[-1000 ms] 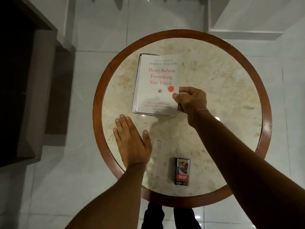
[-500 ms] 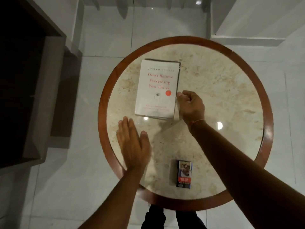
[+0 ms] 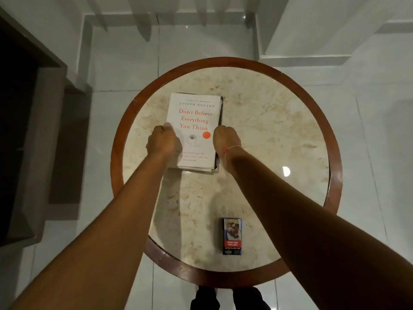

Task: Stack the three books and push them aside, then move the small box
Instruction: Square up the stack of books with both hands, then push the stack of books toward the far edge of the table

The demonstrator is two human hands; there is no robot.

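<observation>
A stack of books [image 3: 196, 117] lies on the far left part of the round table [image 3: 279, 130]; the top one has a white cover with red title text, and darker edges of books beneath show along its right side. My left hand [image 3: 162, 140] grips the stack's left edge with the thumb on the cover. My right hand [image 3: 224, 138] is curled against the stack's right edge. A small dark box [image 3: 232, 236] with a picture and a red label lies flat near the table's front edge, apart from both hands.
The table has a marble-look top and a brown wooden rim [image 3: 116, 157]. White tiled floor surrounds it. A dark cabinet [image 3: 33, 142] stands at the left. White steps [image 3: 312, 41] rise at the back right. My feet [image 3: 225, 298] show below the table.
My left hand has left the tabletop and moved forward onto the stack's left edge. My right hand stays at the right edge. The stack now lies straighter. The view has shifted.
</observation>
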